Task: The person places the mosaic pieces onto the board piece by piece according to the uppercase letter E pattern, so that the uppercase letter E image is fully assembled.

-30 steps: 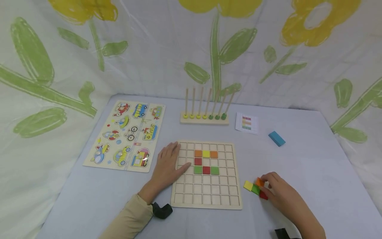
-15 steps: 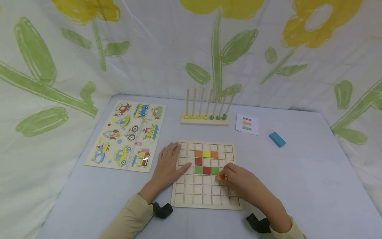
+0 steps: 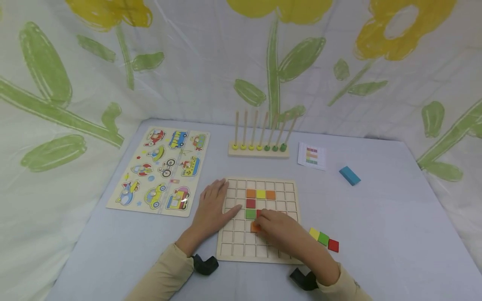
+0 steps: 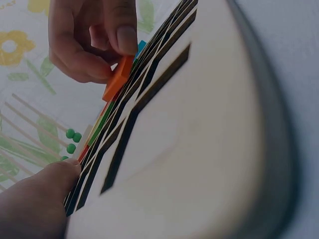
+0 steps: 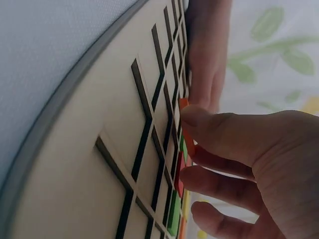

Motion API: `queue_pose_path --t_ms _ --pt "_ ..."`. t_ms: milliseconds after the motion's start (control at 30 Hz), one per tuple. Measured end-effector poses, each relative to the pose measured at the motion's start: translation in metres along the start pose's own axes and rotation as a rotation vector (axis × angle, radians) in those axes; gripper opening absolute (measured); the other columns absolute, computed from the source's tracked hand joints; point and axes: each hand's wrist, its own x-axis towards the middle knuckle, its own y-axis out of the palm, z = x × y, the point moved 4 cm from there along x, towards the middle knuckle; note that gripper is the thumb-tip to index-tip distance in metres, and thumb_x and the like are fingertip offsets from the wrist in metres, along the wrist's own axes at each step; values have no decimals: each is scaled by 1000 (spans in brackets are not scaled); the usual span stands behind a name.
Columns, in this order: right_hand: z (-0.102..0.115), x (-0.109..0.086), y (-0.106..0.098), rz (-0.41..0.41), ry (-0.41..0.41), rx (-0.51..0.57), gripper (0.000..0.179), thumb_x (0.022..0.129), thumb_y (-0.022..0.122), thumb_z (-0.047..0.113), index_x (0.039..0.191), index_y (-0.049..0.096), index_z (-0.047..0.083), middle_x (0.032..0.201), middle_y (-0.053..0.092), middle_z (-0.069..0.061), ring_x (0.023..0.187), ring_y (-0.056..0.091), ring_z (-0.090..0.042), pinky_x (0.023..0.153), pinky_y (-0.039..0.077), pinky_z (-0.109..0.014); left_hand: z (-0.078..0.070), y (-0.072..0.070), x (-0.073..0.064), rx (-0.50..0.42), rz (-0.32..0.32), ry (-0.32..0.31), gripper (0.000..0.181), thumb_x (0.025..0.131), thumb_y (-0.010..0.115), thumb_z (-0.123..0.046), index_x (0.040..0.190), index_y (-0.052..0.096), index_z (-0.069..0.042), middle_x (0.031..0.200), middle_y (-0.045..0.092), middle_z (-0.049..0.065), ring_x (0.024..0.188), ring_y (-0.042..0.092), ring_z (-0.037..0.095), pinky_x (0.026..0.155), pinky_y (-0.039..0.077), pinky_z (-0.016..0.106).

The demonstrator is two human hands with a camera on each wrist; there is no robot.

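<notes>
As one of two hands (image 3: pixel 282 230) pinches one tile (image 4: pixel 118 80), three tiles (image 3: pixel 323 238) lie loose.

We see a person in long sleeves the colour of light sand. The left sleeve (image 3: pixel 160 276) has soft folds and stops near the wrist. The right sleeve (image 3: pixel 342 288) stops a bit farther back, so some bare arm shows, and it has a tiny dark mark, too small for us to make out. By the left wrist we see a chunky black piece (image 3: pixel 206 265), bent like an elbow. A second black piece (image 3: pixel 303 279) sits by the right wrist. Both hands, the left hand (image 3: pixel 211 209) and the right hand (image 3: pixel 282 229), are bare. We see a smooth, rounded thumbnail (image 4: pixel 126 40) on the right one.
</notes>
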Motion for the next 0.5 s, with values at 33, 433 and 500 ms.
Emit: queue_pose_path --t_ms 33,433,500 --pt "1 1 1 5 -3 -5 21 88 69 28 105 68 15 98 61 7 84 57 -8 78 53 -22 0 0 0 1 0 1 82 88 55 -58 147 35 -5 153 32 11 143 23 28 117 15 47" --pt "6 10 6 5 -9 -69 21 91 65 31 106 67 16 98 62 6 83 58 -9 74 53 -22 -1 -1 0 4 -8 6 81 88 55 -57 147 35 -5 153 33 12 143 24 27 117 16 48" --pt "6 11 6 5 -6 -76 21 91 65 31 106 68 16 97 62 6 82 57 -9 73 53 -22 0 0 0 5 -8 6 81 88 55 -57 147 35 -5 153 33 11 143 24 27 117 16 48"
